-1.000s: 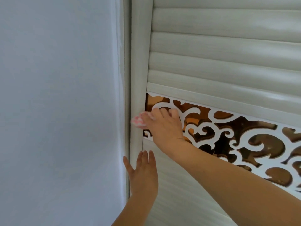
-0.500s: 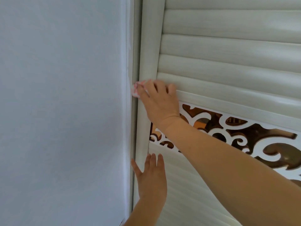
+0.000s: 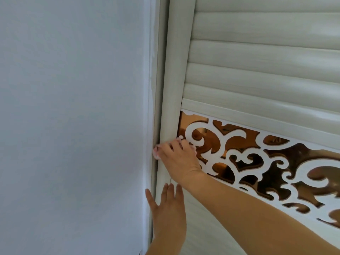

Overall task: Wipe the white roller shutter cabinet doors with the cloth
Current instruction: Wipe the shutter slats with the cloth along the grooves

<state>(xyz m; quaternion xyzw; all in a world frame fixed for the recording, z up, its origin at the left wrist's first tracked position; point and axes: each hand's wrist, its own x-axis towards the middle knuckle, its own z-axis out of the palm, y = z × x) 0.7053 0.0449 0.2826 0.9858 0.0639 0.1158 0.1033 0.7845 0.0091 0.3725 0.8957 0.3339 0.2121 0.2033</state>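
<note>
The pink-and-white cloth (image 3: 156, 152), mostly hidden, has come back down the white cabinet door's (image 3: 257, 70) left frame post to the fretwork band (image 3: 244, 159); the right hand (image 3: 179, 159) clamps it there. The left hand (image 3: 168, 208) stays flat below, fingers straight.

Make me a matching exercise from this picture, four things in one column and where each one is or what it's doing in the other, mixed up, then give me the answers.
Column one:
1. left hand
2. right hand
3. cloth
4. scrollwork panel

Column two:
A. white cutouts over a bronze mirror backing
B. pink, peeking out at the fingertips
C. flat on the lower door, fingers straight
D. pressing against the door frame's vertical post

Pairs: 1-C, 2-D, 3-B, 4-A
</note>
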